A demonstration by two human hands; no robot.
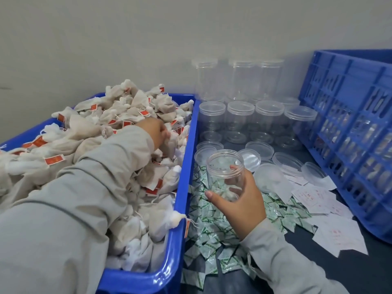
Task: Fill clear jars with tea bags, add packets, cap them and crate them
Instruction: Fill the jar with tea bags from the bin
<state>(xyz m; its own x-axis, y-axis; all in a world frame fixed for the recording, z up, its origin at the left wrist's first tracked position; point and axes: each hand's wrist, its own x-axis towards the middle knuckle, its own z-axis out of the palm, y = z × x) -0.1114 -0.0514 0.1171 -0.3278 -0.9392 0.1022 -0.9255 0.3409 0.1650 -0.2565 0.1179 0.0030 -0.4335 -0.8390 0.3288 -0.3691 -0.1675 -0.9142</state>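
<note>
Blue bin heaped with tea bags

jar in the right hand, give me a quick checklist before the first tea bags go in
1. Jar held firmly: ok, the right hand wraps its lower part, fingers on the far side and thumb in front.
2. Mouth open and facing up: ok, no lid on, slight tilt.
3. Jar empty: ok, nothing shows inside.
4. Tea bags in hand: cannot tell, the left hand is down in the pile in the blue tub, fingers hidden.
5. Packets within reach: ok, green-printed packets lie right under the jar.
6. Lid ready: ok, loose lids lie just behind it.
</note>
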